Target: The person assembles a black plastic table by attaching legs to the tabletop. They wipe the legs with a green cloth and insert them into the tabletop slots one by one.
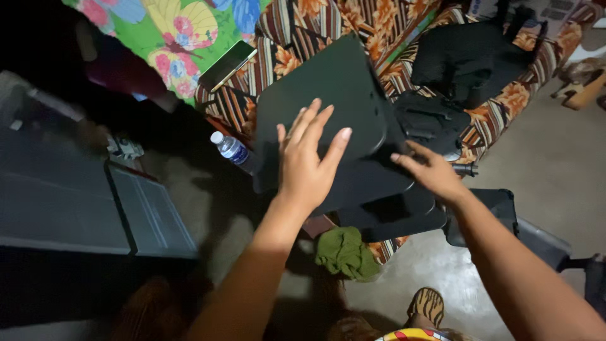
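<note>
Where the two bare forearms rise from the lower edge of the view, both hands are found upon one large black panel (341, 101), a flat rounded plate like a chair seat or back. The left hand (309, 167) is laid flat on the panel's face, fingers (315, 123) spread and extended upward, nothing being gripped. The right hand (432, 173) is set at the panel's lower right edge, fingers reaching left and slightly curled over the rim; whether that rim is actually pinched cannot be told.

The panel is held tilted against the front of a sofa (353, 25) covered in striped, flowered cloth, its lower edge overlapping a second black plate (404, 218) beneath it.

By count: two black plates are noted at the hands, and two further black moulded parts (470, 57) on the sofa seat to the right. One clear water bottle (232, 150) with a white cap stands just beside the panel's left edge. One phone (228, 64) lies on the sofa arm, near a butterfly-patterned cloth (170, 31). One green rag (344, 252) lies below the panel. One dark grey box or case (95, 202) is recorded at far left.

Open concrete floor (555, 164) is seen to the right and below; the left side is hemmed by the bottle and the case.
</note>
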